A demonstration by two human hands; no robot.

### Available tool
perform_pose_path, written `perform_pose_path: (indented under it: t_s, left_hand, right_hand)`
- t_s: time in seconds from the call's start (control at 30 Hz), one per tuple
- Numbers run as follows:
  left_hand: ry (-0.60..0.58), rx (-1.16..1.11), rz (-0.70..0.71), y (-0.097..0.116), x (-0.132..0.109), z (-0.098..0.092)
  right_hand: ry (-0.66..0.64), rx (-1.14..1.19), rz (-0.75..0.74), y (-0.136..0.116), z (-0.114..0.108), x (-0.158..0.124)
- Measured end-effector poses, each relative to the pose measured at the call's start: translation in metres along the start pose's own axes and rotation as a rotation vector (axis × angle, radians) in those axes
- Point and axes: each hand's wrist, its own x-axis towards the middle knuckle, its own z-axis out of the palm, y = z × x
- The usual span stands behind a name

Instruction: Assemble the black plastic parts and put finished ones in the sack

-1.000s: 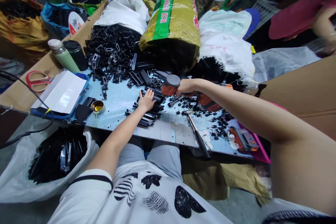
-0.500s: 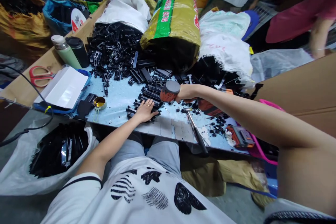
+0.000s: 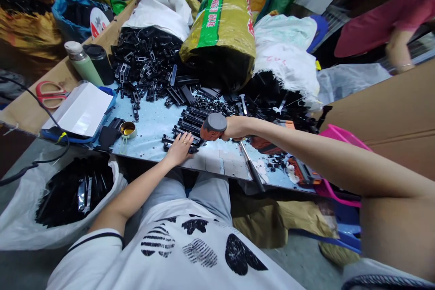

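Observation:
My left hand [image 3: 180, 148] lies with fingers spread on a row of long black parts [image 3: 190, 122] at the table's front edge. Just to its right, my right hand [image 3: 234, 127] is wrapped round a red and black power tool [image 3: 213, 127]. The tool's round dark end faces up, and its other end, low over the right side of the row, is hidden. A hammer [image 3: 251, 167] lies right of the row, its handle past the table edge.
Heaped black parts [image 3: 146, 63] and a yellow-green sack [image 3: 220, 22] stand behind. Scissors [image 3: 50, 94], a green bottle [image 3: 83, 63] and a small metal cup [image 3: 128, 130] are at left. A pink basket [image 3: 343, 138] and cardboard [image 3: 384, 113] flank the right; another person's arm [image 3: 399, 50] shows beyond.
My left hand has shifted slightly left and down along the black parts. The power tool in my right hand has moved a little left and down. The other person's arm has moved left.

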Motion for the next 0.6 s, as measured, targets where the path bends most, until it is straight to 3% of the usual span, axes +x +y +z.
perform_pose_path:
  t_s: [0.07, 0.27, 0.43, 0.6]
  left_hand:
    - [0.006, 0.01, 0.002, 0.0, 0.001, 0.0]
    - [0.07, 0.013, -0.012, 0.003, -0.002, 0.0]
    - [0.079, -0.016, -0.008, 0.005, -0.004, -0.001]
    - [0.059, -0.013, -0.005, 0.003, -0.001, 0.002]
  right_hand:
    - [-0.032, -0.102, -0.004, -0.004, 0.002, -0.002]
    - [0.067, -0.321, -0.083, -0.016, 0.003, -0.023]
    - [-0.079, -0.253, -0.125, -0.037, 0.009, -0.027]
    - [-0.009, -0.218, -0.146, -0.035, 0.027, -0.026]
